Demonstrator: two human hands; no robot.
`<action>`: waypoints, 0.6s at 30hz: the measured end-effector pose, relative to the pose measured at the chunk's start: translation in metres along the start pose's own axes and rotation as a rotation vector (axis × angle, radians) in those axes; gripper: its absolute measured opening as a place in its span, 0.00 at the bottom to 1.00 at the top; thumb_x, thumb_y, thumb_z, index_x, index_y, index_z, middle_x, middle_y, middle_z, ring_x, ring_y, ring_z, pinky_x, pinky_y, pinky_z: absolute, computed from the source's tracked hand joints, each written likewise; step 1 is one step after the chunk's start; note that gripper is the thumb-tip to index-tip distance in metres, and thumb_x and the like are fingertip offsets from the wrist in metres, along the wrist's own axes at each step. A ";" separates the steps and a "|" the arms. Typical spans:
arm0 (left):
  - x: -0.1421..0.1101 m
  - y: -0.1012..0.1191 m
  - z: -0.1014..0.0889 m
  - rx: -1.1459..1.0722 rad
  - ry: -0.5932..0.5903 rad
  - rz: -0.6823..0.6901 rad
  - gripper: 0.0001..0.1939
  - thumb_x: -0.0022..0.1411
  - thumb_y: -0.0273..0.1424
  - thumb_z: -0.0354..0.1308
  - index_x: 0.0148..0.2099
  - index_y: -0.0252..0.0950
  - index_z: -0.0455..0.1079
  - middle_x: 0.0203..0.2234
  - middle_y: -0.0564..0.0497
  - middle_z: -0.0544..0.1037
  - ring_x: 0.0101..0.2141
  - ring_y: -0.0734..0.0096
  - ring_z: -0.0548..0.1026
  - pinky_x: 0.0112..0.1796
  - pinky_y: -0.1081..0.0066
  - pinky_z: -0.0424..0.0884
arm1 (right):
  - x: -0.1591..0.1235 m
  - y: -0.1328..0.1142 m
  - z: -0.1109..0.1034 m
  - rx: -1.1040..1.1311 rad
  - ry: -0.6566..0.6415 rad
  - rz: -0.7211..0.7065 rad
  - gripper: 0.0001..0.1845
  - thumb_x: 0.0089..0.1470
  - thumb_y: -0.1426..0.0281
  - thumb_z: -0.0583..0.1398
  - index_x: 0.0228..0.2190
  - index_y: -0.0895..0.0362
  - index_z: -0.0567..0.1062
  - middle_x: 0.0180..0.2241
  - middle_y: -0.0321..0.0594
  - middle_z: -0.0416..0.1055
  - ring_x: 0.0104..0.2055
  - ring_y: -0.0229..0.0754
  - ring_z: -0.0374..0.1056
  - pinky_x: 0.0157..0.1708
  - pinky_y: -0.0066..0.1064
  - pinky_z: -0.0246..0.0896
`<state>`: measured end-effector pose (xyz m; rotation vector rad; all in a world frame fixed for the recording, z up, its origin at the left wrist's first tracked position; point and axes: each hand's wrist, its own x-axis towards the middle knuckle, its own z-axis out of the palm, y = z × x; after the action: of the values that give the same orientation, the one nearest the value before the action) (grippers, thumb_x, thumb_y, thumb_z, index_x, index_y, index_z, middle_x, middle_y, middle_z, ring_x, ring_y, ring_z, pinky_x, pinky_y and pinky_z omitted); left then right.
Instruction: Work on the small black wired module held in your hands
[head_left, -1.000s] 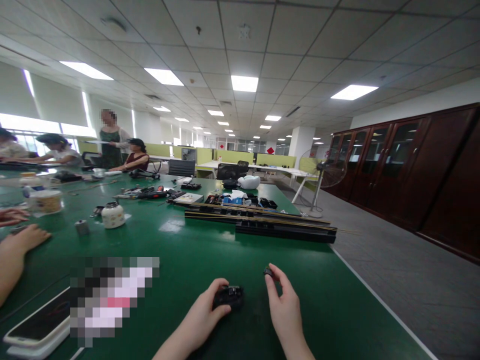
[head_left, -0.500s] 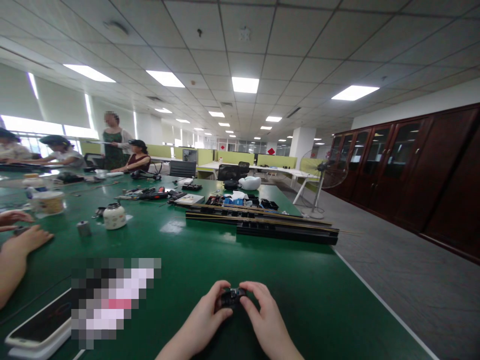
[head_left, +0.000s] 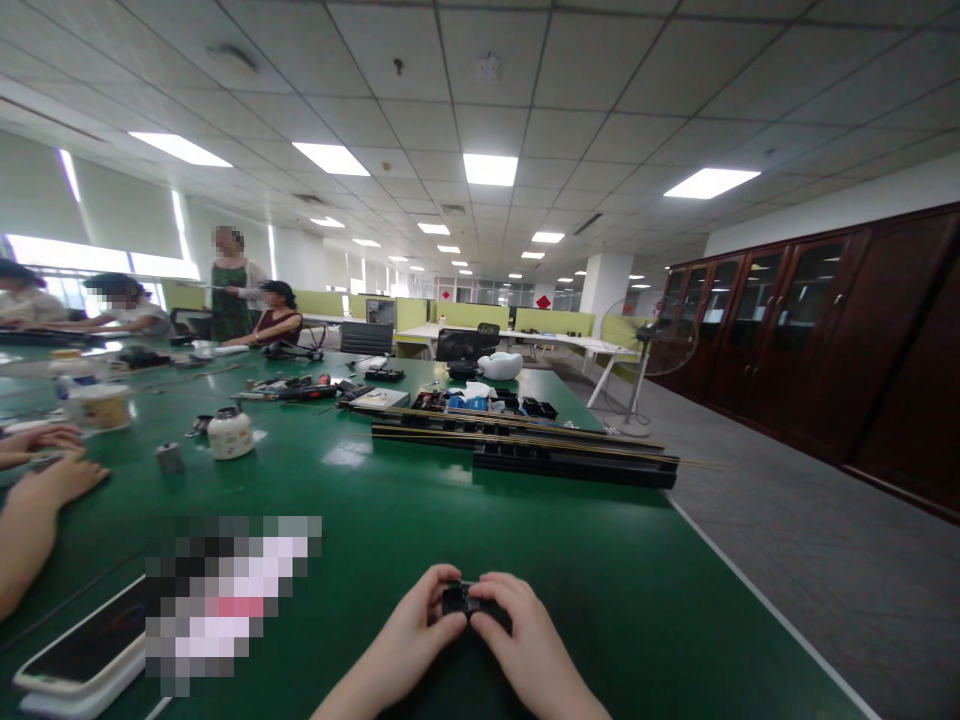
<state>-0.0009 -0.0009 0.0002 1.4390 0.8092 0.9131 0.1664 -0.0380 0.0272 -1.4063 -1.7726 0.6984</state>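
Gripping a small black part (head_left: 454, 600) between them (details unclear), both hands (head_left: 422, 622) (head_left: 519, 625) nearly meet.

The left hand (head_left: 417, 622) and the right hand (head_left: 519, 624) face each other low in front of the body, each with curled fingers above and thumb below in a pinching grip. The thumb tips almost meet, and both bare forearms (head_left: 366, 678) slant inward, wrists nearly straight.
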 end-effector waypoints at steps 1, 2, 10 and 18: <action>0.000 0.000 0.000 -0.010 0.000 -0.002 0.20 0.48 0.31 0.60 0.44 0.39 0.60 0.38 0.50 0.73 0.43 0.63 0.71 0.44 0.65 0.63 | 0.000 0.000 -0.001 0.005 0.000 0.002 0.12 0.48 0.68 0.58 0.37 0.50 0.76 0.45 0.40 0.70 0.51 0.47 0.62 0.54 0.40 0.53; 0.000 0.000 0.000 -0.022 0.000 -0.005 0.21 0.48 0.32 0.60 0.44 0.38 0.60 0.38 0.49 0.73 0.43 0.63 0.70 0.44 0.65 0.63 | -0.001 -0.001 -0.001 0.011 0.002 0.004 0.12 0.48 0.68 0.59 0.37 0.50 0.76 0.46 0.40 0.70 0.51 0.46 0.62 0.54 0.40 0.53; -0.001 0.006 -0.001 -0.068 -0.035 -0.008 0.22 0.48 0.42 0.62 0.41 0.38 0.60 0.32 0.52 0.73 0.32 0.70 0.70 0.34 0.70 0.65 | 0.000 -0.004 -0.002 0.128 -0.010 -0.011 0.16 0.49 0.67 0.57 0.42 0.51 0.73 0.43 0.39 0.71 0.45 0.42 0.67 0.48 0.34 0.60; 0.002 0.009 -0.007 -0.028 -0.003 0.038 0.25 0.45 0.45 0.64 0.42 0.38 0.63 0.33 0.51 0.74 0.38 0.64 0.72 0.40 0.67 0.64 | 0.000 0.000 -0.002 0.241 0.004 0.061 0.19 0.50 0.63 0.57 0.45 0.53 0.71 0.44 0.41 0.72 0.44 0.44 0.68 0.44 0.36 0.62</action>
<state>-0.0069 0.0038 0.0093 1.4353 0.7665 0.9476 0.1681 -0.0377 0.0289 -1.3001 -1.5882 0.9085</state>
